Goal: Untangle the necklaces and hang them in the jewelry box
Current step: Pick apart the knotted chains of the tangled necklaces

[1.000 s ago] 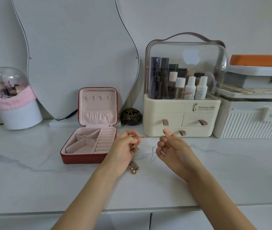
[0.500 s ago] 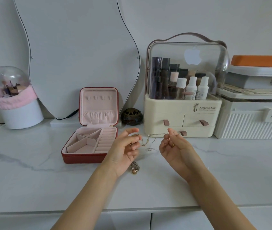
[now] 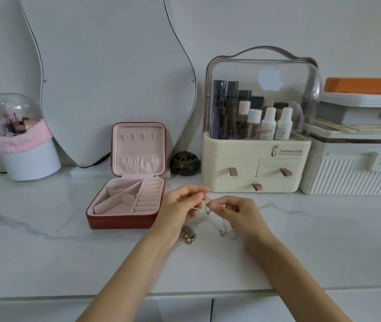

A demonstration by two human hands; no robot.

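You're at a home dressing spot, a vanity by every sign. Your white marble-veined tabletop (image 3: pixel 45 252) runs along a plain wall, and a curvy frameless mirror (image 3: pixel 105 73) leans there with a cable at its foot. Beside it sits a cream cosmetics organizer (image 3: pixel 254 168), bottles under its clear lid, drawers below. Far left, a domed brush holder (image 3: pixel 22 145) trimmed in pink. An open red jewelry box (image 3: pixel 124 198) shows pink lining, and white storage cases (image 3: pixel 352 173) stack at your right.

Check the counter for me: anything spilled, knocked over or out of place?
Nothing stands out. The jewelry box sits open and upright, its hooks bare. Both hands pinch a thin chain; a jewelry clump lies beside the left wrist.
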